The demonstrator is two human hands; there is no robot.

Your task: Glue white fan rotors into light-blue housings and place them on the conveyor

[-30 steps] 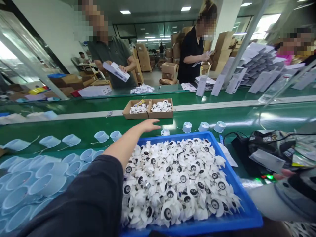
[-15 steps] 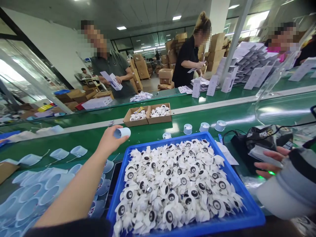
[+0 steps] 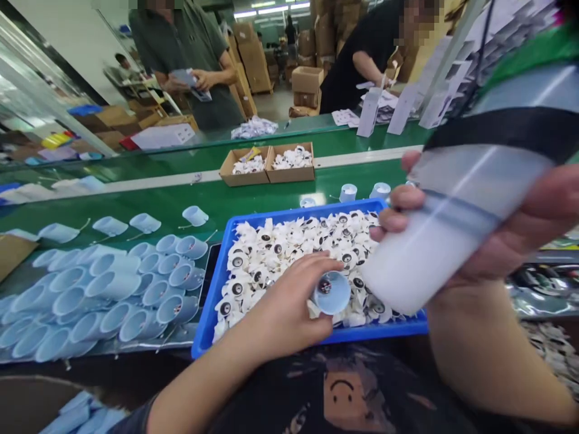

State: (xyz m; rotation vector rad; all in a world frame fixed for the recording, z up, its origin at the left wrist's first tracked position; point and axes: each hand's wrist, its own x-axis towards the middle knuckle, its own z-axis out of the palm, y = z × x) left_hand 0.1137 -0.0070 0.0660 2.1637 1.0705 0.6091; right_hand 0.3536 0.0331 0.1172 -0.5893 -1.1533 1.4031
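Observation:
My left hand (image 3: 296, 301) is closed around a light blue plastic cylinder housing (image 3: 340, 295). Its open end faces me, and small dark and metal parts show inside. Below it lies a blue tray (image 3: 310, 339) heaped with white fan impellers (image 3: 253, 256), each with a dark round hub. On the right, my right hand (image 3: 511, 226) is wrapped around a thick, pale cylindrical tool (image 3: 447, 223) with a black band, held slanting close to the camera. Its lower end hangs over the tray's right side; its exact kind is unclear. Part of the tray is hidden behind it.
Many light blue housings (image 3: 113, 283) are piled left of the tray, with several more on the green belt (image 3: 271, 199). Two cardboard boxes (image 3: 266, 175) of small white parts sit beyond. Across the belt, people (image 3: 194, 72) handle white cartons (image 3: 368, 114).
My left hand has brought the housing from over the belt back to above the tray, turning its open end toward me. My right hand's fingers have closed around the pale tool, now nearer the middle.

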